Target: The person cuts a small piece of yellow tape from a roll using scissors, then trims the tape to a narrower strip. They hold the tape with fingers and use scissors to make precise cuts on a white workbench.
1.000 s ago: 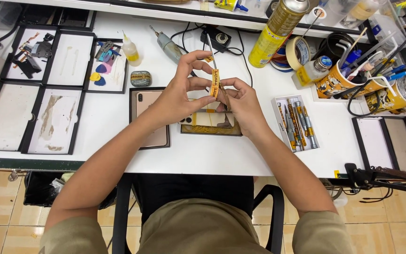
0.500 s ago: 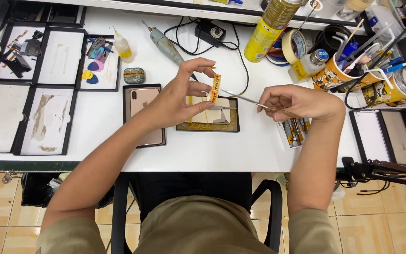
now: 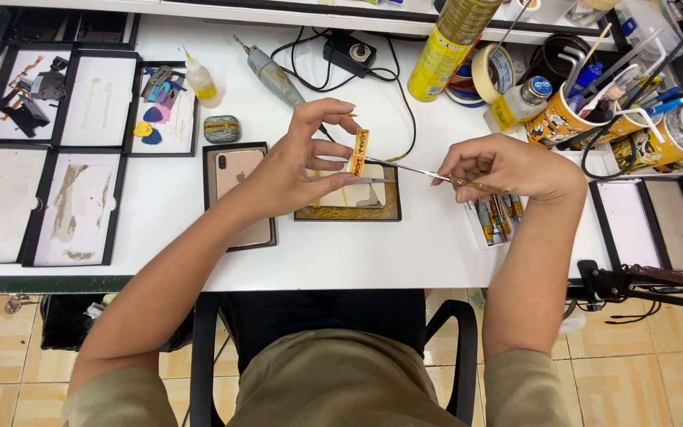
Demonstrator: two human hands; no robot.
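Fingers of the left hand pinch an orange strip upright above a small tray. The right hand is closed on tweezers, their tip at the strip.

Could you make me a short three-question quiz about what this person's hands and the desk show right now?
1. True or false: the left hand pinches a small orange strip.
2. What does the right hand hold: A tweezers, B yellow spray can, C tape roll?
3. What lies face down left of the small mat?

Key: 1 true; 2 A; 3 a gold phone.
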